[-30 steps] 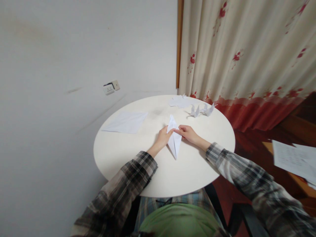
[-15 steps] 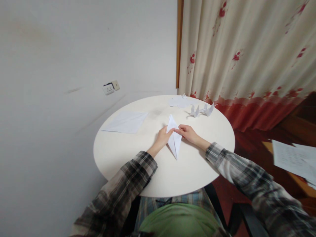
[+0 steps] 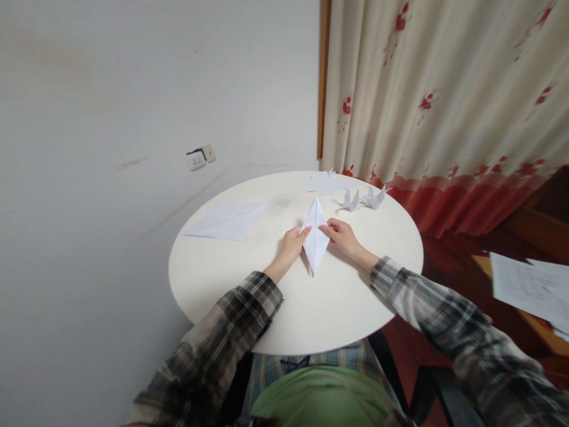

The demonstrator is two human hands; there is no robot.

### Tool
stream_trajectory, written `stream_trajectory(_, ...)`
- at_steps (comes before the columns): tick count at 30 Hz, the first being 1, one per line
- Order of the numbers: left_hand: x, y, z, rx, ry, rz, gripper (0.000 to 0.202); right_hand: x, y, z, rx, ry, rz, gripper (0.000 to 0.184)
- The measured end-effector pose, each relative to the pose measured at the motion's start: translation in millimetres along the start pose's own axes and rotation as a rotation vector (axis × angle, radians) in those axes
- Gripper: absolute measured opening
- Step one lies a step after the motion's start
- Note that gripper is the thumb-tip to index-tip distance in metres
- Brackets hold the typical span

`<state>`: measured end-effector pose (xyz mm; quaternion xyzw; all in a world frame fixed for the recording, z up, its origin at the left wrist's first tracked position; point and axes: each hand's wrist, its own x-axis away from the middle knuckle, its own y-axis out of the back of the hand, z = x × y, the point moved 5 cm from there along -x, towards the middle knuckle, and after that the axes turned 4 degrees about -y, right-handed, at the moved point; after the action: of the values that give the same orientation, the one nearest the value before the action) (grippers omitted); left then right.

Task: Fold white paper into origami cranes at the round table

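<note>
Paper diamond (image 3: 315,237), long, narrow and folded from a white sheet, near the middle of the round table (image 3: 355,314), one tip toward the wall and the other toward the seated person. The left hand (image 3: 291,244) has its fingertips closed on the left corner. The right hand (image 3: 343,234) grips the right corner likewise, and neither hand has anything else in it. Whether the piece is raised a little or pressed flat cannot be told from here. A grip at the widest points, one hand to each side, probably keeps the layers from springing open and the centre crease square to the body. Well clear of the hands are a flat sheet (image 3: 226,219) to the left, and two small paper cranes (image 3: 351,203) and a low paper pile (image 3: 326,182) at the far edge, likely set there to leave working room.
</note>
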<state>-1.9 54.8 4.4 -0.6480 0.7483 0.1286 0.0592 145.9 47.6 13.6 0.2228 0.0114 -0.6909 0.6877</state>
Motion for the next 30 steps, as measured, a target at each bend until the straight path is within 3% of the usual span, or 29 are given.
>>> stream_trajectory(9, 0.0, 1.8, -5.2, 0.008, -0.014, -0.027, 0.034, -1.1, 6.7, 1.6, 0.006, 0.003, -0.085, 0.034)
stream_trajectory(18, -4.2, 6.8, -4.0, -0.068, -0.113, -0.058, 0.034, -2.0, 0.3, -5.8, -0.130, -0.085, 0.002, 0.036)
stream_trajectory(30, -2.2, 1.3, -1.2, 0.065, -0.026, 0.000, 0.033, -3.5, -1.5, -7.0, -0.173, -0.072, 0.035, 0.027)
